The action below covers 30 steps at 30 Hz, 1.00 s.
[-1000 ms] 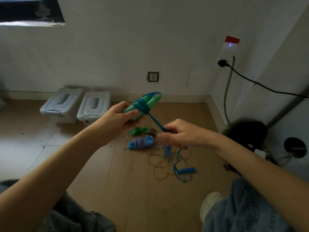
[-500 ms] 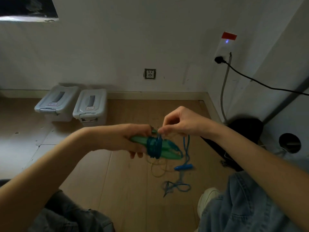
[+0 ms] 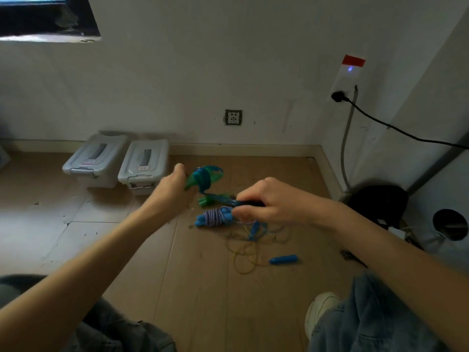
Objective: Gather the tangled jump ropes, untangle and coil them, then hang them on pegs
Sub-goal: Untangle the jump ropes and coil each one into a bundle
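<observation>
My left hand (image 3: 175, 190) grips the green handles of a jump rope (image 3: 203, 177) with blue cord wound round them. My right hand (image 3: 266, 203) pinches the free blue cord running down from that bundle. On the floor under my right hand lies a coiled rope with blue handles and purple-white cord (image 3: 215, 217). Behind it sits a small green bundle (image 3: 206, 201). A loose tangle of yellow and blue cord (image 3: 250, 246) spreads toward me, ending at a blue handle (image 3: 283, 259).
Two grey lidded boxes (image 3: 121, 161) stand against the back wall on the left. A black bag (image 3: 378, 203) and cables fill the right corner below a wall socket (image 3: 347, 80). My knees and a white shoe (image 3: 319, 311) are at the bottom edge.
My left hand lifted the green-handled bundle up and away from me. My right hand dropped lower, drawing the blue cord out from the bundle. The floor ropes came back into sight.
</observation>
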Motion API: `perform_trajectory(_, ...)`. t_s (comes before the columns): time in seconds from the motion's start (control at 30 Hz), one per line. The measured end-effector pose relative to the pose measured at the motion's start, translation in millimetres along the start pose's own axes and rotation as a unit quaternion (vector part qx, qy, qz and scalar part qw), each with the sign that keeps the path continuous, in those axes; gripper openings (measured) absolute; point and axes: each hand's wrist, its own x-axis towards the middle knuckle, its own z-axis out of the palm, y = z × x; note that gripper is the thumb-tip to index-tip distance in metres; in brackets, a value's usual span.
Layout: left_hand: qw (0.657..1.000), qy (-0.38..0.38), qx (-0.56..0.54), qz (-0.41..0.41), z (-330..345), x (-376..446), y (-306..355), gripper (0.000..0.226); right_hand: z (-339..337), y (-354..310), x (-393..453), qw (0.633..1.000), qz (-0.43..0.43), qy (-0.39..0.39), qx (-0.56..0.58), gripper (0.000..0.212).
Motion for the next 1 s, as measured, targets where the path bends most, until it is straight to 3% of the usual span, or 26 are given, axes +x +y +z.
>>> perform_trajectory(0.1, 0.984, -0.116, 0.106, 0.078, 11.3, -7.5, 10.1, 0.023, -4.4, -3.9, 8.2, 0.996, -0.017, 0.081, -0.041, 0.027)
perform_trajectory(0.2, 0.959, -0.202, 0.121, 0.155, 8.9, -14.8, 18.1, 0.026, -18.7, 9.2, 8.0, 0.988, 0.020, 0.150, -0.027, 0.025)
perform_trajectory(0.27, 0.936, -0.269, 0.086, 0.212, 4.2, -20.7, 26.3, 0.032, -22.5, 19.0, 6.8, 0.987, 0.043, 0.157, -0.004, 0.026)
perform_trajectory(0.37, 0.894, -0.363, -0.068, 0.253, -14.9, -30.3, 38.1, 0.026, -18.3, 31.6, 6.7, 0.987, 0.084, 0.134, 0.018, 0.029)
perform_trajectory(0.47, 0.903, -0.302, -0.239, 0.192, -35.4, -26.0, 33.0, 0.014, -8.5, 35.2, 1.7, 0.984, 0.099, 0.087, 0.118, 0.033)
perform_trajectory(0.53, 0.909, -0.189, -0.366, 0.061, -38.3, -14.1, 23.8, 0.009, -1.6, 29.3, -3.2, 0.984, 0.087, 0.039, 0.149, 0.041)
perform_trajectory(0.57, 0.924, -0.129, -0.359, 0.007, -35.9, -8.7, 20.3, 0.008, 1.1, 24.7, -4.5, 0.989, 0.072, 0.010, 0.130, 0.042)
perform_trajectory(0.63, 0.978, -0.070, -0.192, -0.042, -24.2, -3.3, 14.1, 0.013, 1.3, 15.1, -3.8, 0.998, 0.020, -0.016, 0.057, 0.037)
perform_trajectory(0.7, 0.991, -0.129, -0.044, 0.019, -6.3, -7.3, 13.0, 0.018, -5.1, 8.3, -0.2, 0.999, -0.026, 0.022, 0.012, 0.030)
perform_trajectory(0.77, 0.964, -0.239, -0.022, 0.115, 3.2, -16.0, 20.1, 0.023, -14.3, 8.5, 4.3, 0.997, -0.031, 0.071, -0.015, 0.027)
perform_trajectory(0.83, 0.910, -0.366, -0.079, 0.179, -3.8, -24.6, 27.1, 0.027, -21.0, 15.5, 6.6, 0.996, 0.003, 0.091, -0.018, 0.031)
perform_trajectory(0.9, 0.856, -0.448, -0.154, 0.206, -23.7, -30.1, 27.8, 0.026, -22.0, 22.1, 4.8, 0.995, 0.044, 0.083, 0.037, 0.037)
perform_trajectory(0.97, 0.827, -0.421, -0.332, 0.170, -39.5, -29.0, 27.8, 0.024, -16.4, 25.9, 1.4, 0.988, 0.061, 0.065, 0.127, 0.042)
perform_trajectory(1.0, 0.813, -0.347, -0.454, 0.111, -45.3, -23.7, 26.2, 0.024, -12.6, 26.9, -0.3, 0.982, 0.068, 0.059, 0.169, 0.046)
